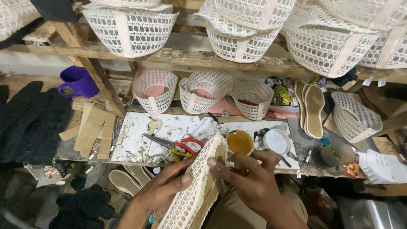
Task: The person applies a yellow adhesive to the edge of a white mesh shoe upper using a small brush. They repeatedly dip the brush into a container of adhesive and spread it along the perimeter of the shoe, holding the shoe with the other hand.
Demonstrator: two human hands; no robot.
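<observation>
A person's left hand (pixel 166 186) cups the underside of a white lattice shoe upper (pixel 196 186), thumb on top, while the right hand (pixel 250 178) pinches its upper edge with curled fingers, just in front of the stained workboard (pixel 140 135). Beyond, an open tin (pixel 240 142) holds amber glue beside red-handled scissors (pixel 178 146). More lattice uppers (pixel 154 90) line the wooden shelf (pixel 178 57).

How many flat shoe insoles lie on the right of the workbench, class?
2: one insole and a second insole beside it, overlapping, right of the white lid. More soles lie under the bench; others may be hidden.
</observation>
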